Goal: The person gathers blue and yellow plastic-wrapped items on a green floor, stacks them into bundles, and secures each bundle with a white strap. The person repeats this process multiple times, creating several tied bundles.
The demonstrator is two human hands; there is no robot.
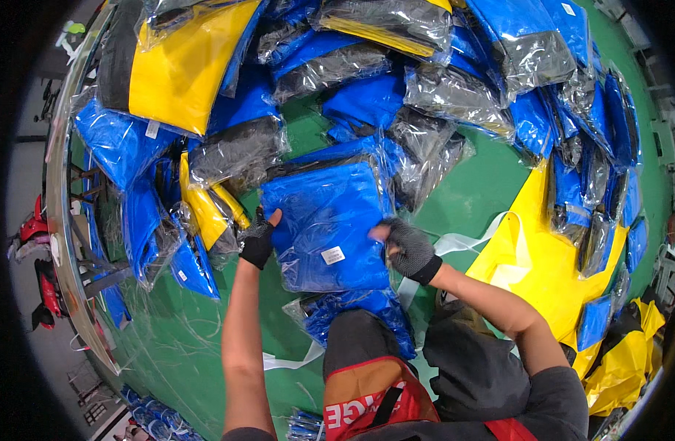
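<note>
A folded blue item in a clear plastic bag, the blue package point(326, 220), lies in front of me with a small white label on its lower part. My left hand point(256, 239), in a dark fingerless glove, grips its left edge; the thumb shows at the edge and the other fingers are mostly hidden. At the right edge, my right hand point(409, 248), in a grey fingerless glove, has its bare fingertips near the plastic. Those fingertips are smeared by motion, so their hold is unclear. Another blue package point(370, 309) lies just below, partly behind my knee.
Bagged blue, grey and yellow packages point(532, 55) lie in piles around the far side and right. A large yellow sheet point(540, 250) is spread at the right, with a white strap point(462, 241) beside it. The surface point(183, 345) beneath is green. Blue bundles point(157, 415) lie lower left.
</note>
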